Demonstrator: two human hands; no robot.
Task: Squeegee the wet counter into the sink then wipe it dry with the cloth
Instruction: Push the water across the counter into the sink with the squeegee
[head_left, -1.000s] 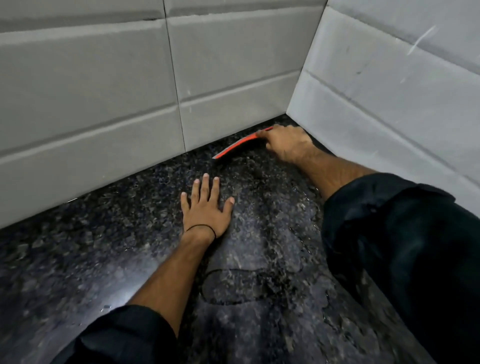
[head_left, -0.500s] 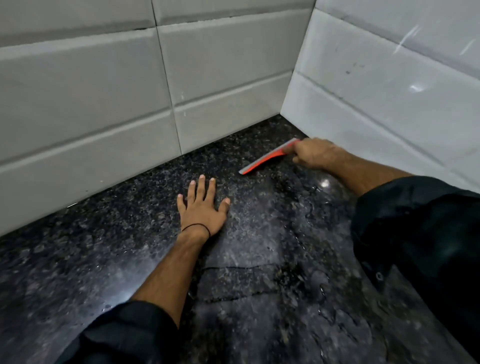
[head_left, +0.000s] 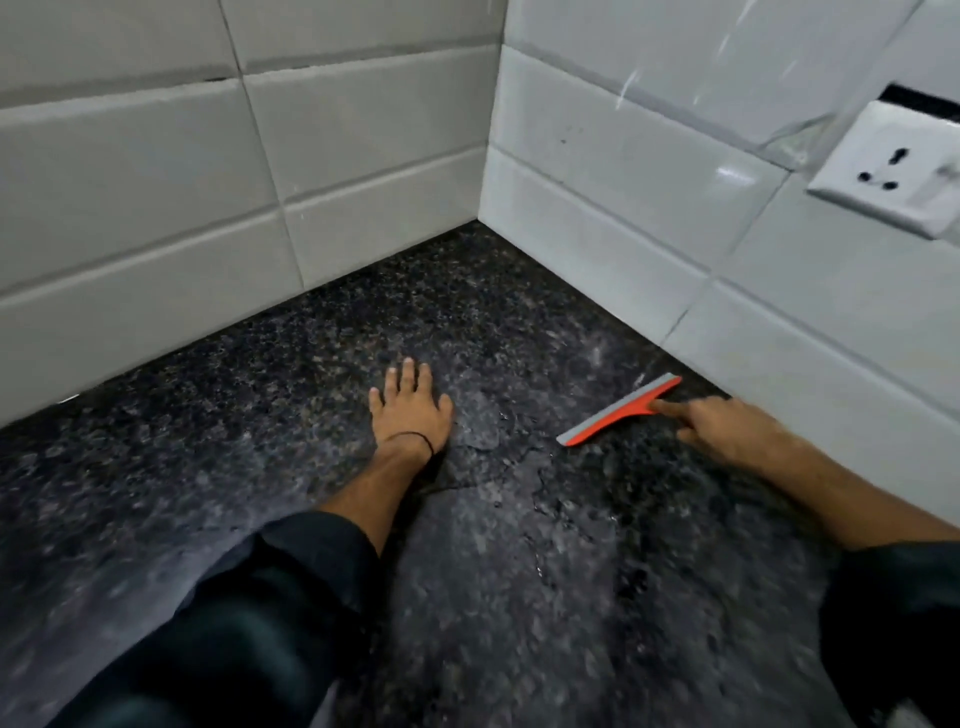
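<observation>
Partway Through the Squeegee Pass: Counter Corner

Dark speckled counter (head_left: 260, 467) fills my view. A water film lies from centre toward 5 o'clock, so I judge squeegeeing unfinished and drying not begun. I see neither sink nor cloth. Tiled walls (head_left: 156, 208) close the corner at 12 o'clock, limiting the stroke. Left hand (head_left: 410, 410), centre, lies flat with fingers spread. Right hand (head_left: 727, 426), 3 o'clock, holds the orange squeegee (head_left: 618, 410), forefinger extended, blade on the counter. Wall socket (head_left: 893, 176), 2 o'clock, sits above the wet zone.
</observation>
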